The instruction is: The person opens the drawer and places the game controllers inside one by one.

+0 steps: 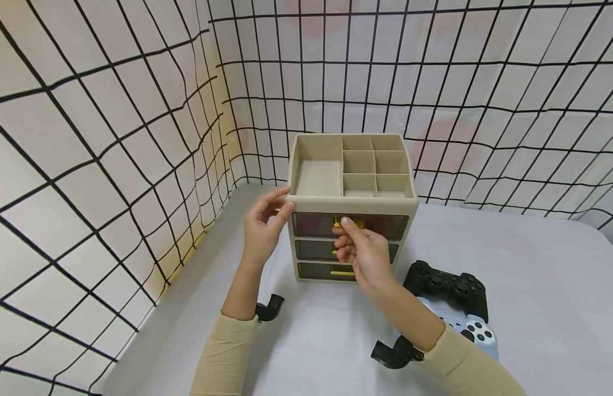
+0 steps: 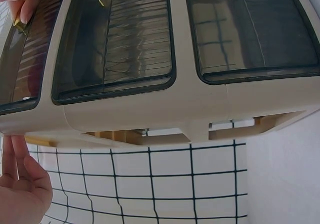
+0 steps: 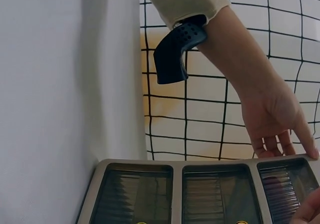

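A beige desktop drawer organizer (image 1: 353, 204) stands on the white surface, with three dark see-through drawers at the front and open compartments on top. My left hand (image 1: 264, 225) touches its upper left side, the thumb near the front corner. In the left wrist view, the fingers of that hand (image 2: 22, 184) rest fairly straight against the side. My right hand (image 1: 368, 253) pinches the gold handle (image 1: 338, 222) of the top drawer (image 1: 313, 225) between thumb and fingers. That drawer looks closed, and something reddish shows through it. Below are the middle drawer (image 1: 311, 251) and bottom drawer (image 1: 313, 271), both closed.
A black game controller (image 1: 447, 285) lies right of the organizer, with a light blue one (image 1: 484, 334) nearer, partly behind my right forearm. Black wire grid panels (image 1: 153, 137) stand at the left and back. Dark camera mounts (image 1: 397, 353) stick out from both wrists.
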`<state>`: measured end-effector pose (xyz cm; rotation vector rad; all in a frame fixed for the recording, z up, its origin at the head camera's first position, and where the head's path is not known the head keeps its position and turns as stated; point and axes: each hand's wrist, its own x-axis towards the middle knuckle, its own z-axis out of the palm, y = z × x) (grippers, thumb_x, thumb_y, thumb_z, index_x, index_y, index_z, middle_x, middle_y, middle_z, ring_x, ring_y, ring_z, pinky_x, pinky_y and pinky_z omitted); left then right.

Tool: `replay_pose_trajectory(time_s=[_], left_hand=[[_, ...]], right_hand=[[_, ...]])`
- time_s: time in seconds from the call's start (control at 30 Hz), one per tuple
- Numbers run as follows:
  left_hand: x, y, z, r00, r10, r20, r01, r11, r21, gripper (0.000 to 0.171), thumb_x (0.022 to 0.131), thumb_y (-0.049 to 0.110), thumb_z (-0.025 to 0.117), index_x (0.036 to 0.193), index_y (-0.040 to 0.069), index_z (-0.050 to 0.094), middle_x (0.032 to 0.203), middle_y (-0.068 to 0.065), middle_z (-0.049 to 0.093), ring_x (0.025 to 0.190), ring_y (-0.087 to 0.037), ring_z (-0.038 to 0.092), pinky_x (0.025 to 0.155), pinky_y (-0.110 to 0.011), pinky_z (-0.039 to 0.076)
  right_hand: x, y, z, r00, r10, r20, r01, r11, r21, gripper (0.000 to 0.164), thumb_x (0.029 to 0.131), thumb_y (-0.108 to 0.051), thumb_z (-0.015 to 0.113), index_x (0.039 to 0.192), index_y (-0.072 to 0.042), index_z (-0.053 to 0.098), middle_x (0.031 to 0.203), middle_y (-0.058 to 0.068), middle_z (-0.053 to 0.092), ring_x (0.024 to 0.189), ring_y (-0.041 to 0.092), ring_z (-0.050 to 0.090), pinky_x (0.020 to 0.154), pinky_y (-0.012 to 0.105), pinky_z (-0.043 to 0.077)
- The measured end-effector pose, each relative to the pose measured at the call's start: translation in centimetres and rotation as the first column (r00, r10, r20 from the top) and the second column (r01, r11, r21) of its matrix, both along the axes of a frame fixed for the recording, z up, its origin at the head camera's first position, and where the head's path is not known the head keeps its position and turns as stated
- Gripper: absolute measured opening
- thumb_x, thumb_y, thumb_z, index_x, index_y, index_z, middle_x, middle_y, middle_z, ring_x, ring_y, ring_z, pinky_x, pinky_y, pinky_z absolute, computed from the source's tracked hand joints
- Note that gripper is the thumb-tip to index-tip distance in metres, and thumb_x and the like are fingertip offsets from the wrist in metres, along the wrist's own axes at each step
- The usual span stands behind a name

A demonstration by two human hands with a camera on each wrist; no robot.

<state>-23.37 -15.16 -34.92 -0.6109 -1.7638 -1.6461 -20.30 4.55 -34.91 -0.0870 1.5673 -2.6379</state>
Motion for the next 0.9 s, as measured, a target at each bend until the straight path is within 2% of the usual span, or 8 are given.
replay_pose_trajectory(time_s=[0.23,0.43,0.6,0.9], left_hand=[[0.1,0.1,0.2,0.999,0.011,0.032,-0.011,1.000,0.004,0.033,0.086,-0.015,0.062,0.119,-0.010,0.061,0.096,-0.002,0.062,0.086,-0.010,0.059,0.075,-0.028,0.045],[0.1,0.1,0.2,0.999,0.010,0.038,-0.010,1.000,0.002,0.033,0.084,-0.019,0.060,0.117,-0.015,0.058,0.095,0.000,0.062,0.085,-0.008,0.058,0.074,-0.028,0.045],[0.1,0.1,0.2,0.999,0.007,0.034,-0.008,1.000,0.007,0.032,0.086,-0.016,0.061,0.118,-0.011,0.061,0.096,0.002,0.062,0.087,-0.010,0.060,0.075,-0.026,0.045],[0.1,0.1,0.1,1.000,-0.001,0.006,0.001,1.000,0.008,0.030,0.088,-0.008,0.064,0.118,-0.008,0.063,0.097,-0.002,0.063,0.088,-0.014,0.061,0.075,-0.026,0.045]], right_hand=[[-0.1,0.1,0.1,1.000,0.008,-0.007,-0.008,1.000,0.013,0.029,0.099,-0.020,0.059,0.079,-0.002,0.070,0.062,0.002,0.062,0.048,0.011,0.054,0.050,0.020,0.046],[0.0,0.4,-0.2,1.000,0.020,-0.004,-0.019,0.998,0.060,0.029,0.098,-0.020,0.060,0.094,0.007,0.068,0.064,0.003,0.063,0.049,0.011,0.055,0.052,0.021,0.048],[0.3,0.8,-1.0,0.999,0.026,-0.020,-0.023,0.992,0.121,0.031,0.098,-0.018,0.061,0.101,0.013,0.065,0.065,0.003,0.064,0.050,0.011,0.057,0.053,0.021,0.050],[0.5,1.2,-2.7,0.999,0.036,0.012,-0.037,0.988,0.152,0.028,0.096,-0.017,0.063,0.099,0.011,0.065,0.067,0.004,0.065,0.051,0.012,0.058,0.055,0.022,0.051]])
